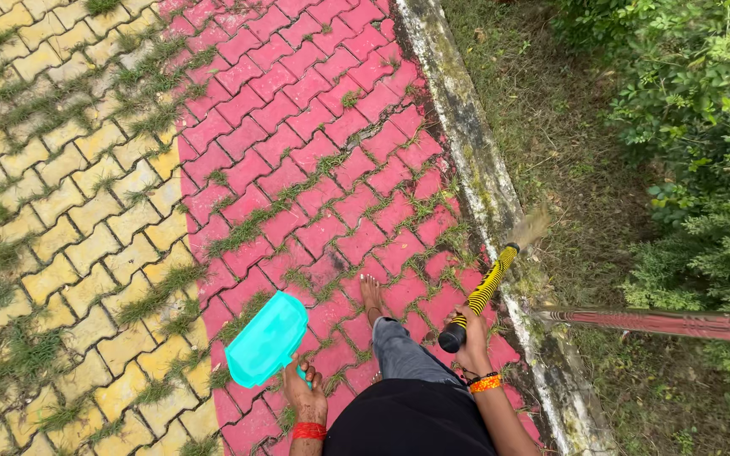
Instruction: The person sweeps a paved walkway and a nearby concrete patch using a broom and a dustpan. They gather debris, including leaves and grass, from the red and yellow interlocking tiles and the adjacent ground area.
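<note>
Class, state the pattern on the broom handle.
Yellow and black stripes on the broom handle, seen in the head view.

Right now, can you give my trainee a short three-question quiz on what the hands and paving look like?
1. True or false: the left hand holds a turquoise dustpan.
2. The broom in the right hand has its bristles nearest to: A) the yellow paving, B) the concrete kerb, C) the bare foot.
3. What colour are the bricks under the foot?

Key: 1 true; 2 B; 3 red.
</note>
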